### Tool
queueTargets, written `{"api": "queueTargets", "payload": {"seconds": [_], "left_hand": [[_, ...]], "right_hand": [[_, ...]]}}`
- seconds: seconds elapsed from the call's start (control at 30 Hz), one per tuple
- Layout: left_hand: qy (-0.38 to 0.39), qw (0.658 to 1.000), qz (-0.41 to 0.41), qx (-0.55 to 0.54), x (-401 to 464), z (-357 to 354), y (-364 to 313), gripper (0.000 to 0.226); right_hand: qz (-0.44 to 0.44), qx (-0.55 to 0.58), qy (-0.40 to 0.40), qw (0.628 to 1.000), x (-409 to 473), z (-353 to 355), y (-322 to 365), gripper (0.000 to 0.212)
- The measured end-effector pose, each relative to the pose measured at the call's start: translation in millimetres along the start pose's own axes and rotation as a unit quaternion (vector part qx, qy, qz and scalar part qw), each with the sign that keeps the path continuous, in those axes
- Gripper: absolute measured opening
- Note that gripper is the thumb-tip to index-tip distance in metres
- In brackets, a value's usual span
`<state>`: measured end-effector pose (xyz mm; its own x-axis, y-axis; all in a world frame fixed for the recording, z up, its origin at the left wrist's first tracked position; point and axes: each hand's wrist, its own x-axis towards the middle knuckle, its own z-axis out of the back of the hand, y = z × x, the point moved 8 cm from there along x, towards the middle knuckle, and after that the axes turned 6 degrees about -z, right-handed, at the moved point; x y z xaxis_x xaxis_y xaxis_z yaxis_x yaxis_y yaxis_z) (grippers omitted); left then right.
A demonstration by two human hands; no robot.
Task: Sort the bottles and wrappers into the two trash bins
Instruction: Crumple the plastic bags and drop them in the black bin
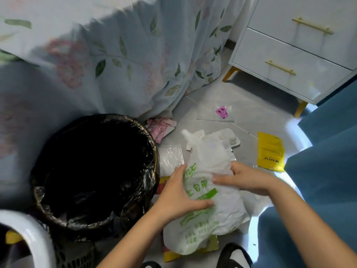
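Pale tiled floor (243,111) beside floral bedsheet (116,55). Left hand (179,192) and right hand (245,180), each grip pressed onto white plastic bag (210,207) near black-lined bin (92,171). Light, soft, slippery; probably best bunched at the middle.

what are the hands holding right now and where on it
Both hold the white plastic bag with green print: the left hand grips its left edge mid-length, the right hand grips its right side, slightly higher.
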<state>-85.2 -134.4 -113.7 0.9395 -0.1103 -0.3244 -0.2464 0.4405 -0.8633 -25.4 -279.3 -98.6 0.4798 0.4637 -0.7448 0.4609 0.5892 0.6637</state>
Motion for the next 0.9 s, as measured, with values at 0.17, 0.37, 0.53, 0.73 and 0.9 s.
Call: {"api": "queueTargets", "payload": {"seconds": [0.17, 0.37, 0.53, 0.73, 0.9], "left_hand": [[0.063, 0.984, 0.025, -0.164, 8.0, -7.5, -8.2, 0.071], [0.15, 0.964, 0.03, -0.217, 3.5, -10.1, -27.3, 0.037], [0.019, 0.968, -0.098, -0.23, -1.3, 27.2, -69.1, 0.049], [-0.076, 0.951, -0.196, -0.224, -10.6, 59.3, -116.0, 0.069], [-0.144, 0.944, -0.236, -0.179, -10.7, 73.5, -116.3, 0.018]], "right_hand": [[0.045, 0.006, 0.006, 0.999, -40.1, 28.2, 53.3, 0.045], [0.123, 0.072, -0.041, 0.989, -57.9, 59.0, 91.4, 0.043], [0.15, 0.143, -0.179, 0.962, -49.6, 67.9, 84.2, 0.052], [0.085, 0.146, -0.088, 0.982, -41.2, 5.6, 52.7, 0.076], [-0.005, 0.247, -0.018, 0.969, -43.4, -18.2, 10.6, 0.066]]}}
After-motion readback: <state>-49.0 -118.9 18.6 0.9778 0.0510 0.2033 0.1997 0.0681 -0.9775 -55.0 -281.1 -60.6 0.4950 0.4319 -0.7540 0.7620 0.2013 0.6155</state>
